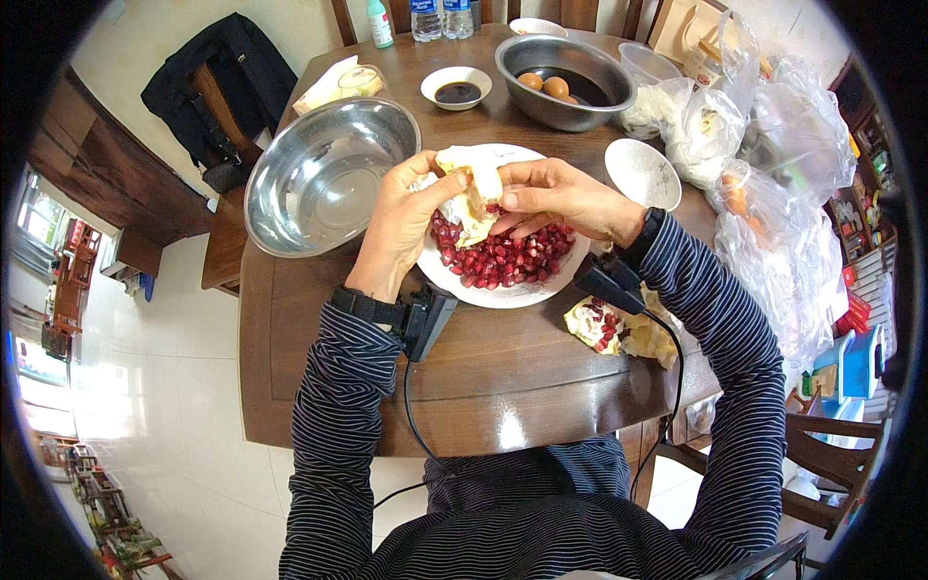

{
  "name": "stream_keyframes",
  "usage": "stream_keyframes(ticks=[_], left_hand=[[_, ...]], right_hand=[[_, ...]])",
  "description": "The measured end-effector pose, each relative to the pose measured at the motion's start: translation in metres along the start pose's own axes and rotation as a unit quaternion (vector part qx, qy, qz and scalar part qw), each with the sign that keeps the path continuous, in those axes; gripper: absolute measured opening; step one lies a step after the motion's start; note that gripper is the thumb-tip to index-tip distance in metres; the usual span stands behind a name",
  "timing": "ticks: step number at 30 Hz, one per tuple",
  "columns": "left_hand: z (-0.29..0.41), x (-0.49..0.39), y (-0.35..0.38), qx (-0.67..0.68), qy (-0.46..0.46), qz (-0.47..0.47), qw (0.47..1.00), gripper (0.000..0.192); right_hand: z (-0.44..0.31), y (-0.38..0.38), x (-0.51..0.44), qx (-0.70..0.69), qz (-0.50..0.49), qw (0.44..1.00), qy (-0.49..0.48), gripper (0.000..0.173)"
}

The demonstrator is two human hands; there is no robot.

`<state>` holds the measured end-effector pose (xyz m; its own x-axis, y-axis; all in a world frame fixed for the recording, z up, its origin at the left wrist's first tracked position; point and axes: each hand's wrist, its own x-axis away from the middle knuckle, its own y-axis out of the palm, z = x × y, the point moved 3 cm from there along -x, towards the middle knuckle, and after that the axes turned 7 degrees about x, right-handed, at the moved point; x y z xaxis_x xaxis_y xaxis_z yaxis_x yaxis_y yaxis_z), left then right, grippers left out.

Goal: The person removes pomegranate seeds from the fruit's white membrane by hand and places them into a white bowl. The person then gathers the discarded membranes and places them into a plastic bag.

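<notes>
My left hand [402,214] grips a piece of pomegranate rind [471,192] with pale yellow skin and white pith, thumb and fingers on its left side. From the right, the fingertips of my right hand [554,197] hold the same piece, where a few red seeds show. Both hands are above a white plate [500,296], on which lies a heap of loose pomegranate seeds [507,254]. To the lower right of the plate, a pomegranate chunk [596,325] with seeds in it rests on the wooden table beside peeled rind [649,337].
Left of the plate stands a steel basin [337,177]. Behind are a small bowl of dark liquid [457,78] and a metal bowl holding brown eggs [507,101]. A white bowl [643,174] and filled plastic bags [776,254] are at the right. Cables hang from both wrists.
</notes>
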<state>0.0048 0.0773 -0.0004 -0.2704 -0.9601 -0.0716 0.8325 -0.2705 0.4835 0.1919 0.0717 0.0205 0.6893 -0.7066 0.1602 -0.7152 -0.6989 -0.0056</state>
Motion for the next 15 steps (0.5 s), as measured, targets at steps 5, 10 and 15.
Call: stream_keyframes(ticks=[5, 10, 15], left_hand=[[0.000, 0.000, 0.002, -0.008, 0.008, 0.011, 1.000, 0.018], [0.000, 0.000, 0.002, 0.020, -0.002, 0.001, 1.000, 0.019], [0.001, -0.001, 0.003, 0.021, 0.004, -0.001, 1.000, 0.019]], right_hand=[[0.004, -0.001, -0.006, 0.032, -0.015, 0.999, 0.010, 0.027], [0.005, -0.006, -0.002, -0.056, -0.056, 0.997, 0.011, 0.032], [-0.008, -0.019, 0.007, 0.057, 0.028, 0.998, -0.022, 0.048]])
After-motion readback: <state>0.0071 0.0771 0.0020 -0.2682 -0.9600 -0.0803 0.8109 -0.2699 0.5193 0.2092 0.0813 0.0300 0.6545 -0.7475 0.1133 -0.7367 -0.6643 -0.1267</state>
